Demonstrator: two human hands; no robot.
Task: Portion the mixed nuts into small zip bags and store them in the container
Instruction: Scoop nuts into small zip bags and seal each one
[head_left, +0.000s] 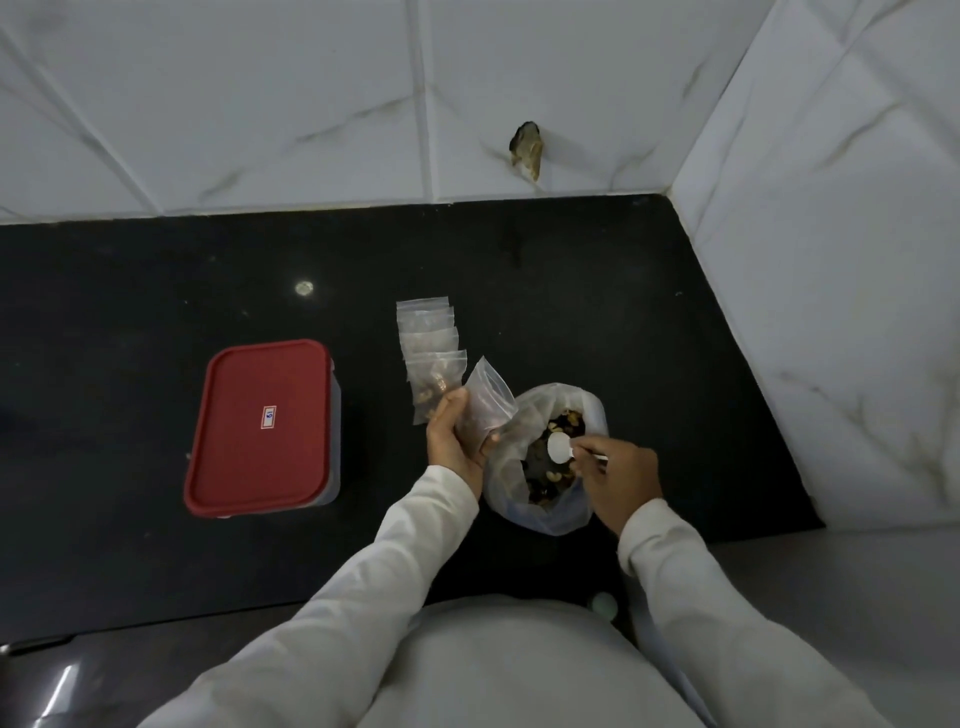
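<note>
The left hand (456, 441) grips a small zip bag (488, 397), thumb on the near face and fingers curled round the far side, so the bag stands tilted with its top corner pointing up and away. The hand holds it just beside the rim of a large clear plastic bag (550, 517) that sits open on the black counter (156, 291). The small bag's lower half looks brownish, perhaps from nuts inside, though the film is too blurred to be sure. The right hand (621, 480) pinches the handle of a white spoon (559, 448) between thumb and curled fingers, a narrow grip, and the spoon's bowl hangs over the mixed nuts (563, 418) in the mouth of the large bag. Behind the left hand a row of small filled bags (428, 338) lies overlapping on the counter, running away toward the tiled wall (311, 104). The container (335, 457) stands well to the left of the hands, apart from the bags, with its red lid (249, 447) on; a small white label (268, 417) sits on the middle of the lid. Both arms wear pale sleeves (363, 571).
</note>
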